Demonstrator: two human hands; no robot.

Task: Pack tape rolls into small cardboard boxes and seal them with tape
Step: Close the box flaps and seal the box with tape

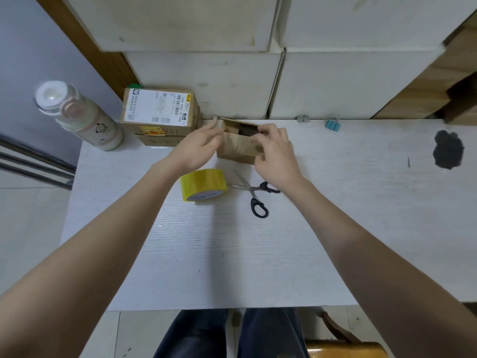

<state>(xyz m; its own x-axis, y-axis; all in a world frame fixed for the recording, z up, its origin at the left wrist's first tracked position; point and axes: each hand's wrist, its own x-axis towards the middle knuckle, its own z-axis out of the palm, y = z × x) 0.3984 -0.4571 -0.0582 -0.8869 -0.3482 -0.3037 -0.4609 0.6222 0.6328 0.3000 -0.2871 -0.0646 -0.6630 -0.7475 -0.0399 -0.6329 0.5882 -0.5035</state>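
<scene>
- On the white table point(232, 254), head view (the only view): we see a small cardboard box point(237, 146) standing at the far middle, top flaps not yet closed, something dark showing inside; we cannot tell whether that is a tape roll.
- Left hand point(198, 148): fingers fairly straight, lying against the box's left side and left flap. It steadies rather than grips, as far as we can judge.
- Right hand point(275, 157): fingers curled over the box's right top edge, thumb on the near face; it holds the box there. Hands sit apart, one on each side of the box.
- Yellow tape roll point(202, 184) lies flat just nearer than the box, under the left wrist, untouched. Scissors point(254, 196) lie just beside it to the right, partly under the right wrist.
- Handling judgement: box looks light, thin-walled, easily dented; we would take it by the side walls near the corners and fold flaps by their free edges, with light pressure. Glossy old tape on the near face may be slippery.
- The roll looks stiff and moderately heavy; best grasped across its outer rim or through the core.
- Also present: labelled parcel boxes point(158, 112) stacked far left, a bottle point(77, 115) at the left corner, a blue binder clip point(333, 124), a dark stain point(447, 149) far right.
</scene>
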